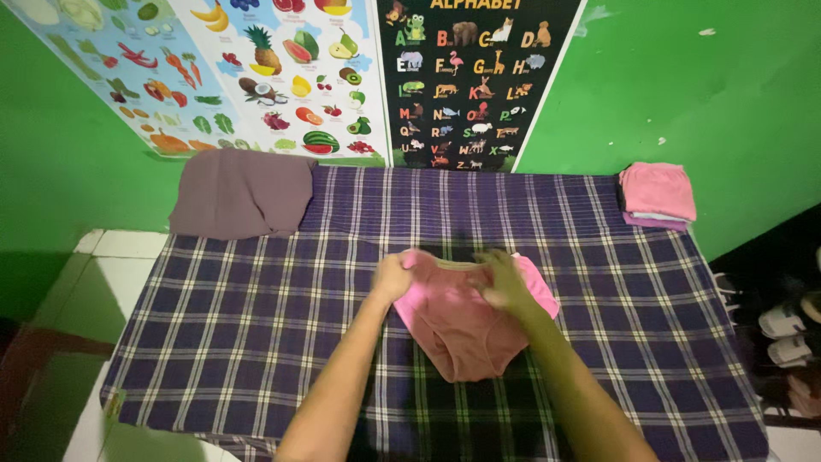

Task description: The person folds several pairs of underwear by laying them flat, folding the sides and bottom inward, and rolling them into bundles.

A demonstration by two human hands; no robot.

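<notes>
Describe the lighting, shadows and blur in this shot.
Head view: light falls brightest on the plaid cloth in the middle, dimming toward the frame edges and the left floor; the right hand is motion-blurred over the pink garment, the left hand slightly softer; wide-lens distortion bends the table's edges; no strong glare.

A plaid cloth [256, 316] carries pink underwear [466, 329], a mauve garment [239, 192] and folded pink clothes [657, 192].

A plaid cloth [256, 308] covers the floor in the middle of the frame. A mauve garment [241, 192] lies at its upper left corner, folded pink clothes [657, 195] at upper right. Posters [342, 68] hang on the green wall [701, 94]. Shoes [787, 334] stand at right.
</notes>
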